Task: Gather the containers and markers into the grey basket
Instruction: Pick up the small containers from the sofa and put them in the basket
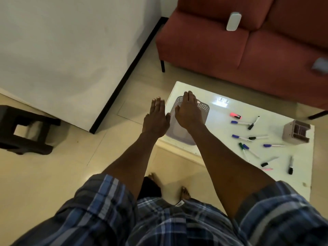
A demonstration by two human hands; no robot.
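A grey perforated basket stands at the left end of the low white table. My right hand hovers flat over the basket, fingers apart, holding nothing. My left hand is stretched out just left of the basket, over the floor, also empty with fingers apart. Several markers lie scattered on the table's right half, among them a pink highlighter, a blue-capped marker and a black marker. A beige compartment container lies on its side near the right edge.
A red sofa stands behind the table with a white object on its seat and a grey object at the right edge. A dark stool sits on the floor at left. A white wall panel stands beyond.
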